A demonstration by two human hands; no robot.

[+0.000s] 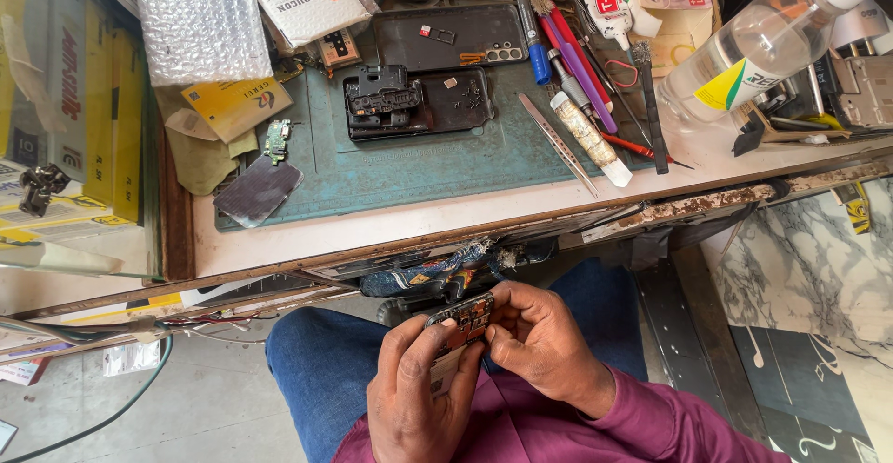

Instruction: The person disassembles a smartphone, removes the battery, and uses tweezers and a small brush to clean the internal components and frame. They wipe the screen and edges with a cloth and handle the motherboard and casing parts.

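Over my lap, below the bench edge, my left hand (409, 390) holds an opened phone (460, 319) with its circuit boards showing. My right hand (539, 337) is closed against the phone's right side, fingertips pinching at its edge. On the teal work mat (419, 170) above lie a black phone frame (414, 102) and a dark back cover (456, 37).
Tweezers (558, 142), a white tube (591, 138), screwdrivers (581, 59) and a clear spray bottle (763, 45) crowd the bench's right side. Bubble wrap (200, 17), yellow boxes (102, 100) and a small green circuit board (276, 139) sit left. Marble floor (819, 268) lies to the right.
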